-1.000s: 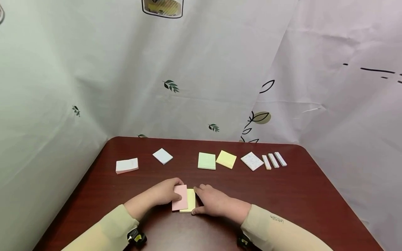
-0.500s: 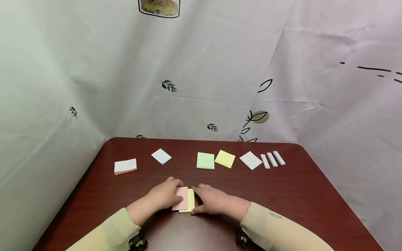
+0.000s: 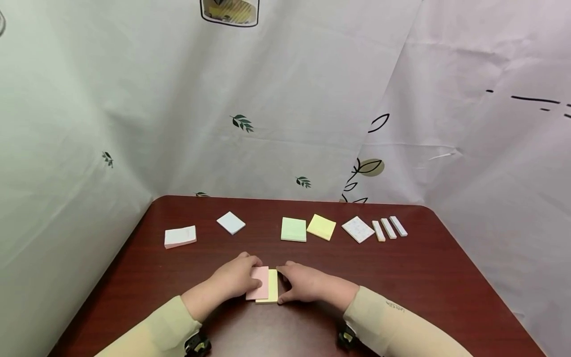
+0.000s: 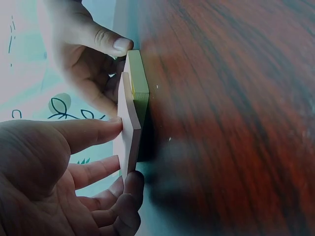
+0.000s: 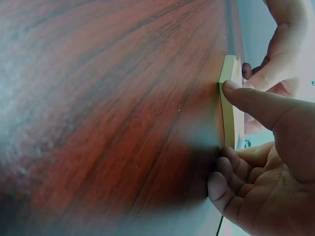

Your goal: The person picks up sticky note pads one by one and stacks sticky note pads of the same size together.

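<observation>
In the head view my left hand (image 3: 235,277) pinches a pink sticky note pad (image 3: 264,290), thumb on top and fingers round its left side. The pink pad overlaps the left part of a yellow sticky note pad (image 3: 273,286) lying on the table. My right hand (image 3: 305,282) holds the yellow pad's right edge, thumb at the near corner and fingers at the far one. The left wrist view shows the pink pad (image 4: 129,130) slightly tilted over the yellow pad (image 4: 138,73). In the right wrist view my thumb presses the yellow pad's side (image 5: 228,115).
Along the back of the brown table (image 3: 383,277) lie a white-topped pad (image 3: 180,235), a pale blue pad (image 3: 231,222), a green pad (image 3: 293,229), another yellow pad (image 3: 321,227) and a patterned white pad (image 3: 358,229). Three narrow strips (image 3: 388,228) lie at the back right.
My left hand has shifted the pink pad slightly to the right, so it covers a little more of the yellow pad. The right hand stays at the yellow pad's edge.
</observation>
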Demonstrator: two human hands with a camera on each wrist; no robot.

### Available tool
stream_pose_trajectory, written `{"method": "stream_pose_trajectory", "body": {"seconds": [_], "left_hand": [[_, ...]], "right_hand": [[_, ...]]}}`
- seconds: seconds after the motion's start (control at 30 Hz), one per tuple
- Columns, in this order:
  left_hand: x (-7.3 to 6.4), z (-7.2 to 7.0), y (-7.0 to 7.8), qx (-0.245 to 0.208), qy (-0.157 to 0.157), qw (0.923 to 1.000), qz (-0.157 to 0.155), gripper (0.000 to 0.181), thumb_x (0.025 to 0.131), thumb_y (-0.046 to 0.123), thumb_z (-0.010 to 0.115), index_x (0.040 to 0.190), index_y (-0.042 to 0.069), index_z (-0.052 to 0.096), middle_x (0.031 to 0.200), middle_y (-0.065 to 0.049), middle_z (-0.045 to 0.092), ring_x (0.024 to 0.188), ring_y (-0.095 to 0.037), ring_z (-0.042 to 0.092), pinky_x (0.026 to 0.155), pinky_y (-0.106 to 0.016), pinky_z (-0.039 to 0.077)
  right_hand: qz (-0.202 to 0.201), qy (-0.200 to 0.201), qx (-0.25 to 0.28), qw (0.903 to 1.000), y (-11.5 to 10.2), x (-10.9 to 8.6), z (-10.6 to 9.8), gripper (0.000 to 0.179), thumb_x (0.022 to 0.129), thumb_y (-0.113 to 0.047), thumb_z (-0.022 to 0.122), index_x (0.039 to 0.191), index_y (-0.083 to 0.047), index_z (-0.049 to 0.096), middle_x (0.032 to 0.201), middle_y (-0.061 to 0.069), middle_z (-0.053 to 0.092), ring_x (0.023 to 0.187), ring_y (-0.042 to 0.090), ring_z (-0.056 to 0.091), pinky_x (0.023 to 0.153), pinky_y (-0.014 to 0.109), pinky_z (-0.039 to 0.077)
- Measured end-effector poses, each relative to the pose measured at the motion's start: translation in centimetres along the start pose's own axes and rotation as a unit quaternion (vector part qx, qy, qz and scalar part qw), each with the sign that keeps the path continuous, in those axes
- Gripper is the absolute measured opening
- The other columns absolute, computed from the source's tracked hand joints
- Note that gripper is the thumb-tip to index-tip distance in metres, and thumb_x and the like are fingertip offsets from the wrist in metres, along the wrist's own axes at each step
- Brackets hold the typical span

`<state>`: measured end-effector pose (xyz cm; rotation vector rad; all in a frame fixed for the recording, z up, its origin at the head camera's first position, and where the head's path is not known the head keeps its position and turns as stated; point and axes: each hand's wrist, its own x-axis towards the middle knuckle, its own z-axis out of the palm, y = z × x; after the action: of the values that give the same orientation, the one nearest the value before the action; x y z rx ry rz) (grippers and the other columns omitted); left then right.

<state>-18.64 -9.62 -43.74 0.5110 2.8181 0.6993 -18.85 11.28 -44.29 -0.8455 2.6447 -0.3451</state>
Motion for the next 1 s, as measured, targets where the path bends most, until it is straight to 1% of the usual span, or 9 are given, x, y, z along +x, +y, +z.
{"method": "stream_pose_trajectory", "body": {"seconds": [0.2,0.37,0.5,0.67,1.0], "left_hand": [[0.0,0.1,0.3,-0.001,-0.002,1.0000,0.004,0.035,0.079,0.020,0.082,0.110,0.010,0.068,0.101,-0.005,0.057,0.076,-0.016,0.057,0.072,-0.038,0.049],[0.0,0.1,0.6,0.004,0.000,1.0000,0.004,0.035,0.079,0.020,0.081,0.109,0.010,0.069,0.102,-0.005,0.058,0.076,-0.017,0.058,0.071,-0.039,0.049],[0.0,0.2,0.8,0.008,0.004,0.9999,0.006,0.036,0.079,0.021,0.081,0.110,0.009,0.069,0.101,-0.004,0.058,0.077,-0.016,0.058,0.071,-0.039,0.049],[0.0,0.4,1.1,0.006,0.004,0.9999,0.012,0.036,0.080,0.022,0.080,0.111,0.009,0.068,0.103,-0.004,0.058,0.077,-0.016,0.057,0.071,-0.039,0.048],[0.0,0.8,1.2,0.002,0.009,0.9998,0.017,0.034,0.080,0.022,0.080,0.109,0.009,0.069,0.101,-0.004,0.058,0.076,-0.016,0.057,0.070,-0.038,0.049]], "right_hand": [[0.003,-0.001,0.005,1.0000,0.0,0.0,0.1,0.074,0.082,-0.042,0.080,0.140,-0.005,0.052,0.094,-0.006,0.048,0.079,0.006,0.049,0.073,0.023,0.043],[0.008,0.000,0.017,0.9998,0.0,-0.2,-0.1,0.070,0.082,-0.039,0.081,0.137,-0.006,0.054,0.093,-0.006,0.048,0.078,0.007,0.048,0.072,0.023,0.043],[0.007,0.017,0.011,0.9998,-0.1,-0.3,-0.1,0.066,0.081,-0.036,0.083,0.134,-0.006,0.057,0.097,-0.004,0.053,0.082,0.007,0.050,0.074,0.024,0.045],[0.010,0.034,-0.002,0.9994,-0.3,-0.3,0.2,0.066,0.078,-0.034,0.084,0.131,-0.005,0.059,0.103,0.001,0.058,0.085,0.007,0.053,0.077,0.025,0.048],[0.006,0.040,0.001,0.9992,-0.6,-0.4,0.2,0.063,0.078,-0.033,0.084,0.130,-0.006,0.060,0.097,-0.002,0.055,0.080,0.007,0.050,0.073,0.025,0.047]]}}
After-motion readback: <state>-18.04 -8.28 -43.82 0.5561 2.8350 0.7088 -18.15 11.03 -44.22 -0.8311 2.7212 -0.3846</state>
